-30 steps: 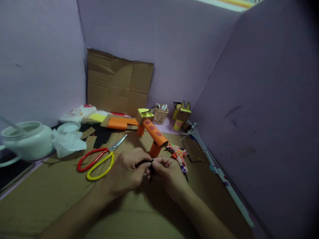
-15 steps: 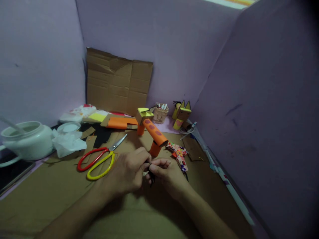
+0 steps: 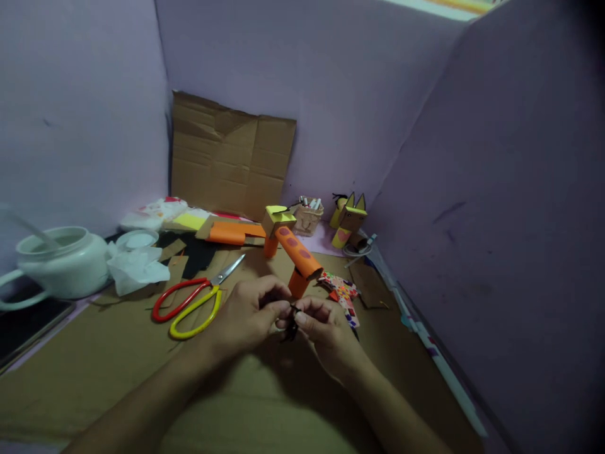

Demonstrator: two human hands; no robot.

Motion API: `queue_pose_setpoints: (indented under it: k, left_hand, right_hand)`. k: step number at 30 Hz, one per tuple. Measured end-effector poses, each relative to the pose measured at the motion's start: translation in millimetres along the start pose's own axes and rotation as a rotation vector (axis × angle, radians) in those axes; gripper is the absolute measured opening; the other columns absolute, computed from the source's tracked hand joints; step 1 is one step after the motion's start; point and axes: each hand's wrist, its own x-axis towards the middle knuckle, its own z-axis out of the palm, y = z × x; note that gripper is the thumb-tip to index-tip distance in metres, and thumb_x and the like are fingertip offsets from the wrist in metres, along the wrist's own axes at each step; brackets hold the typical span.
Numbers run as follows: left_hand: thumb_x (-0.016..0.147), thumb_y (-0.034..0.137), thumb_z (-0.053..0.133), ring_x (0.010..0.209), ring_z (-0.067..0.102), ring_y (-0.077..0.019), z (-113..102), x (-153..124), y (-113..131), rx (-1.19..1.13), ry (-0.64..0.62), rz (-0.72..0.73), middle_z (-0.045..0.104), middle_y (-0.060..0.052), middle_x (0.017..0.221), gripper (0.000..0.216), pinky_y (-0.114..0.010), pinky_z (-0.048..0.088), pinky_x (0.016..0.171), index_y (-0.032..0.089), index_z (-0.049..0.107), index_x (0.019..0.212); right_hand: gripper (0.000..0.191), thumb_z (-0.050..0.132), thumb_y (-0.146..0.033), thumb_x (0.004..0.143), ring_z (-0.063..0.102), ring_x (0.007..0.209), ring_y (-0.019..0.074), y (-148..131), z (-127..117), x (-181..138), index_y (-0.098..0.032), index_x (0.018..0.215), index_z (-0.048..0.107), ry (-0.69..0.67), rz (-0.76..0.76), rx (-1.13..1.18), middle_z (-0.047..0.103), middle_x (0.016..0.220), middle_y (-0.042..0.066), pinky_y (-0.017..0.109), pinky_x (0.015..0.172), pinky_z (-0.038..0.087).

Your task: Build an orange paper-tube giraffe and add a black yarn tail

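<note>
Both hands meet over the cardboard mat, pinching a small bunch of black string [image 3: 290, 329] between the fingertips. My left hand [image 3: 250, 312] grips it from the left with thumb and forefinger. On the other side, my right hand [image 3: 328, 331] holds it with the thumb pressed to the fingers. Just beyond the hands stands an orange paper-tube animal [image 3: 300, 255] with purple spots and a yellow-topped box head. Scissors [image 3: 196, 309] with one red and one yellow handle lie partly spread, left of my left hand. Floral patterned paper [image 3: 344, 291] lies right of the orange animal.
A white pot [image 3: 66, 265] and crumpled white tissue [image 3: 139, 271] stand at the left. Behind are orange paper [image 3: 227, 233], a cardboard sheet [image 3: 231, 154] against the wall, a small pen holder [image 3: 309, 219] and a yellow tube animal [image 3: 350, 221]. Walls close in on both sides.
The fingers have shifted slightly around the black string, with the left thumb now drawn up against the forefinger. The whole view has moved a little, so everything sits slightly further right.
</note>
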Motion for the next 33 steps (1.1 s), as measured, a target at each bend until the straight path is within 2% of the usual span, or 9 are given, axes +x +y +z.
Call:
queue_pose_setpoints:
  k: [5,9,14,16,19,21,24,28,33]
  left_hand:
    - [0.070,0.019,0.055,0.065,0.058,-0.0127,-0.6,8.1,-7.7,-0.133,0.086,-0.034,0.062,0.000,0.066,0.005,-0.022,0.045,0.061,0.015,0.059,0.070]
    - [0.068,0.023,0.057,0.050,0.049,-0.0086,-0.6,10.7,-9.9,-0.147,0.131,-0.085,0.055,0.003,0.058,0.009,-0.020,0.040,0.049,0.014,0.059,0.068]
    - [0.069,0.026,0.057,0.046,0.046,-0.0073,5.8,7.1,-8.9,-0.289,0.047,-0.151,0.056,0.003,0.059,0.013,-0.019,0.037,0.045,0.014,0.059,0.072]
    - [0.068,0.025,0.058,0.045,0.046,-0.0070,9.7,5.3,-9.6,-0.325,0.007,-0.173,0.056,0.003,0.057,0.012,-0.019,0.037,0.045,0.014,0.059,0.069]
    - [0.066,0.024,0.058,0.044,0.044,-0.0072,15.1,3.3,-13.5,-0.281,-0.027,-0.215,0.053,0.003,0.053,0.011,-0.020,0.035,0.044,0.013,0.062,0.069]
    - [0.067,0.023,0.056,0.043,0.044,-0.0081,17.0,2.6,-17.3,-0.235,-0.042,-0.242,0.050,0.004,0.049,0.013,-0.021,0.034,0.044,0.014,0.064,0.072]
    - [0.069,0.022,0.053,0.049,0.047,-0.0100,15.0,2.2,-20.0,-0.078,-0.077,-0.186,0.052,0.003,0.051,0.014,-0.022,0.035,0.049,0.014,0.064,0.066]
    - [0.071,0.024,0.054,0.065,0.055,-0.0139,4.4,1.1,-12.5,0.081,-0.158,-0.106,0.062,0.000,0.065,0.016,-0.024,0.039,0.059,0.014,0.065,0.066]
    - [0.071,0.019,0.054,0.064,0.056,-0.0131,-11.0,-3.8,3.3,0.191,-0.255,-0.014,0.064,0.001,0.067,0.013,-0.023,0.039,0.059,0.016,0.067,0.070]
  right_hand:
    - [0.020,0.076,-0.029,0.064,0.066,0.075,0.0194,-4.6,1.9,-0.6,-0.017,0.072,0.063,-0.018,0.043,0.107,0.070,0.082,0.006,0.030,0.061,0.053]
    - [0.018,0.075,-0.028,0.064,0.063,0.090,0.0209,-6.8,0.9,0.3,-0.018,0.074,0.065,-0.010,0.012,0.118,0.067,0.102,0.007,0.032,0.068,0.054]
    - [0.014,0.073,-0.027,0.065,0.064,0.085,0.0183,-11.3,1.3,-1.6,-0.019,0.074,0.065,0.029,-0.067,0.156,0.063,0.112,0.006,0.032,0.072,0.053]
    - [0.014,0.074,-0.026,0.065,0.063,0.094,0.0210,-13.3,2.5,-2.3,-0.019,0.073,0.065,0.059,-0.084,0.180,0.063,0.113,0.007,0.033,0.075,0.052]
    - [0.015,0.075,-0.025,0.063,0.055,0.111,0.0247,-14.9,3.8,-2.0,-0.020,0.071,0.064,0.100,-0.100,0.211,0.062,0.115,0.007,0.036,0.081,0.050]
    - [0.016,0.075,-0.025,0.062,0.052,0.114,0.0258,-14.4,3.8,-1.3,-0.020,0.071,0.063,0.117,-0.120,0.214,0.062,0.115,0.007,0.038,0.084,0.049]
    - [0.015,0.075,-0.027,0.064,0.052,0.114,0.0269,-10.7,1.9,-0.4,-0.020,0.071,0.063,0.139,-0.179,0.165,0.060,0.117,0.007,0.041,0.088,0.047]
    - [0.012,0.071,-0.029,0.070,0.053,0.111,0.0253,-4.0,-1.0,-0.7,-0.021,0.073,0.062,0.145,-0.265,-0.045,0.060,0.118,0.007,0.042,0.089,0.045]
    - [0.010,0.070,-0.027,0.069,0.056,0.102,0.0237,-0.8,2.4,-1.8,-0.020,0.068,0.063,0.137,-0.210,-0.256,0.065,0.107,0.007,0.039,0.087,0.043]
